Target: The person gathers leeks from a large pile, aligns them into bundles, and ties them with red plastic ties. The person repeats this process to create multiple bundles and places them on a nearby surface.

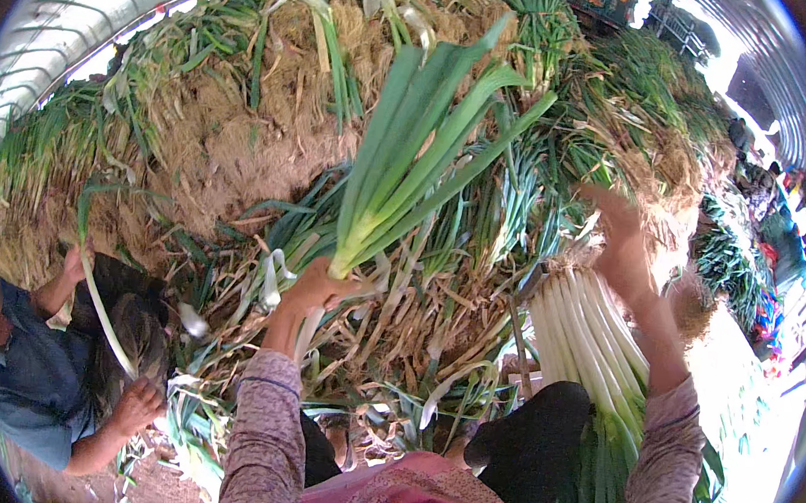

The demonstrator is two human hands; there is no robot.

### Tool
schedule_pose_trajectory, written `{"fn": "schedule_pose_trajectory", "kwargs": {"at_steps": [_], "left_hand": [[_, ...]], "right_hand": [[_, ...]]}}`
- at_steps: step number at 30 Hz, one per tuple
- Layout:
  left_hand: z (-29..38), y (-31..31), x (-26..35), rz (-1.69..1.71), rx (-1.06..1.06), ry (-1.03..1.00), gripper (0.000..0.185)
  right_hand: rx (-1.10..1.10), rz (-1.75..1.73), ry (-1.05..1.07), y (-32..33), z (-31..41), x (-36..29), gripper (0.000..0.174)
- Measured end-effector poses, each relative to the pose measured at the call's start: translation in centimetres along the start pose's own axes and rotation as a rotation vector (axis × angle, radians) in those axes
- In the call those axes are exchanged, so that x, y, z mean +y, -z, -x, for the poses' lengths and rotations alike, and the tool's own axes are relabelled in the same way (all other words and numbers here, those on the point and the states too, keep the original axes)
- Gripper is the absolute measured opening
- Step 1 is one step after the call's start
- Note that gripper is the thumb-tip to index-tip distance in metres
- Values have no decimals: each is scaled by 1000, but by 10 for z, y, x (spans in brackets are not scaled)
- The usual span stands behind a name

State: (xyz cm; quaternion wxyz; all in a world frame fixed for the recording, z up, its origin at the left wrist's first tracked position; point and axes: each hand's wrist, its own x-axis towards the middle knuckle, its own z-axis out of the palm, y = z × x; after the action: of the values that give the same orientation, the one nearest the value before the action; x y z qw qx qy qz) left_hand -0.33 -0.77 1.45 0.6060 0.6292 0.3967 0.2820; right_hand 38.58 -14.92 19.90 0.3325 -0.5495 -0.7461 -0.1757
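Observation:
My left hand (315, 291) grips a large green onion (386, 196) around its pale stem, just below where the leaves fan out. The leaves point up and away from me; the stem's lower end runs down behind my wrist. My right hand (619, 245) is motion-blurred, fingers stretched forward, with nothing visible in it. It is raised beside the root end of a bundle of peeled green onions (576, 331). Their white stems lie side by side, next to my right knee, and the green leaves hang down under my right forearm.
Large heaps of unpeeled green onions (271, 118), roots outward, rise ahead. Dry peelings (397, 323) cover the ground. A dark metal bar (519, 341) stands left of the bundle. At left, a co-worker (41, 363) holds a peeled onion (104, 312) in both hands.

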Motion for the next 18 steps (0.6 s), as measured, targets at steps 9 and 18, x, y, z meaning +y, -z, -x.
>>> {"fn": "schedule_pose_trajectory", "kwargs": {"at_steps": [9, 18], "left_hand": [[-31, -67, 1, -378, -235, -377, 23], [-58, -81, 2, -40, 576, -555, 26]], "right_hand": [[-148, 461, 768, -150, 20, -106, 32], [-332, 677, 324, -30, 39, 80, 18]]}}
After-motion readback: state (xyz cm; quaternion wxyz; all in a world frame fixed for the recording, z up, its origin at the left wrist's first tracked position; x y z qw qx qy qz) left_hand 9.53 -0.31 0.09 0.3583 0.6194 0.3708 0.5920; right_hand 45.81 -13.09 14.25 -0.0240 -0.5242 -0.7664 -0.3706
